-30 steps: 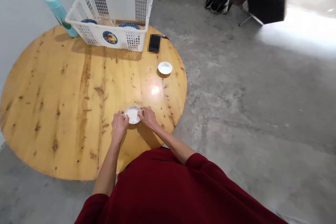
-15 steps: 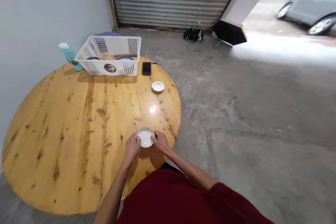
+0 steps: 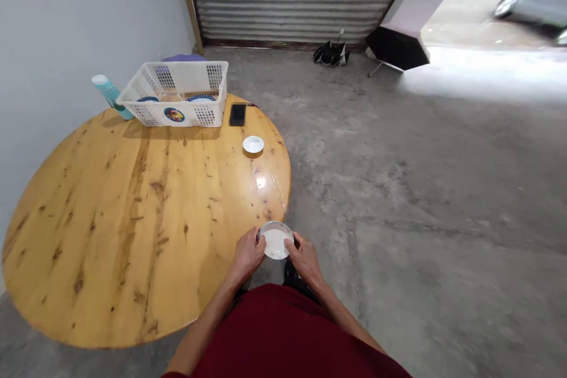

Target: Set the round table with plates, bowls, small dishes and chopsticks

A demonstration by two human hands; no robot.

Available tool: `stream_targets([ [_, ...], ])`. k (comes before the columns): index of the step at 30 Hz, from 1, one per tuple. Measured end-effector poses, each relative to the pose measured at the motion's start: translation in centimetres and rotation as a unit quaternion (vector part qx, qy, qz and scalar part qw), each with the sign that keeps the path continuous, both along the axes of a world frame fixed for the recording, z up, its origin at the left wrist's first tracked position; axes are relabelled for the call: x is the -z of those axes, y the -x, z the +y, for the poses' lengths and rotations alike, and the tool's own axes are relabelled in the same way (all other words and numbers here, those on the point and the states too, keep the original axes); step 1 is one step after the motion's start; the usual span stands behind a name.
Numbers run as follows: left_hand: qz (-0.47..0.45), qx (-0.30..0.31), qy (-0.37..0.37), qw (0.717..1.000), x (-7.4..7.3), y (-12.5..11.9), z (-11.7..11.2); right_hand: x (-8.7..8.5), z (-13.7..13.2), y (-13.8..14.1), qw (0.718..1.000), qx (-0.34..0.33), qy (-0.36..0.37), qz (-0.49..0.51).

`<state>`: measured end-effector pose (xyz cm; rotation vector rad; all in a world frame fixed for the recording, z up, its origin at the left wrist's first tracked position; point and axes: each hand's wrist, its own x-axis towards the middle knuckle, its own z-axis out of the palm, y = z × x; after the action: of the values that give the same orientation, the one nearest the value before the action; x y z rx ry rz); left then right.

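Note:
A small round white bowl (image 3: 276,242) is held between my two hands, just past the table's near right edge. My left hand (image 3: 248,253) grips its left side, with the thumb over the rim. On the opposite side, my right hand (image 3: 305,257) is closed on the rim in the same way. Pale white shows inside the bowl; whether that is its contents or its bottom I cannot tell. Farther back on the wooden table (image 3: 101,236) rests a small white round dish or lid (image 3: 253,143), apart from both hands.
A white plastic basket (image 3: 172,112) holding blue-rimmed plates stands at the table's back, with a turquoise bottle (image 3: 111,96) to its left and a black phone-like object (image 3: 237,114) to its right. Umbrellas (image 3: 397,47) lie on the concrete floor (image 3: 420,189) near a metal shutter (image 3: 292,0).
Both hands have carried the bowl to the right and toward me, from over the tabletop to beyond its edge. The view has shifted slightly right.

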<state>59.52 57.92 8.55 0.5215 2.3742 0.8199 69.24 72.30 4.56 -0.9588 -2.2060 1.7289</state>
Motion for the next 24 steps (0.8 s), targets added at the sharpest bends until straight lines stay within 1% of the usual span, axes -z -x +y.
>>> stream_targets([
  [4,-0.006,0.003,-0.003,1.000,-0.4,-2.2,6.2,-0.3,6.2,-2.5,1.000,-0.005,0.001,-0.007],
  [9,-0.011,0.008,-0.006,1.000,-0.1,-5.2,14.4,-0.1,14.8,-5.8,0.999,-0.018,-0.033,-0.037],
  [12,-0.014,0.007,-0.007,1.000,-0.2,-6.5,18.1,-0.2,18.9,-7.0,0.998,-0.027,-0.037,-0.047],
  [15,-0.012,0.000,-0.004,1.000,-0.6,-6.8,20.3,-0.1,21.6,-6.8,0.998,-0.048,-0.019,-0.040],
  [18,-0.010,-0.026,0.006,1.000,-0.7,-6.1,21.5,0.2,23.1,-5.5,0.997,-0.072,-0.004,-0.038],
  [21,-0.013,-0.058,0.008,0.998,-0.2,-4.9,22.4,0.6,24.3,-3.6,0.996,-0.084,0.000,-0.032],
  [24,-0.021,-0.086,-0.011,0.996,0.8,-3.0,23.6,0.8,25.8,-1.1,0.996,-0.082,0.001,-0.033],
])
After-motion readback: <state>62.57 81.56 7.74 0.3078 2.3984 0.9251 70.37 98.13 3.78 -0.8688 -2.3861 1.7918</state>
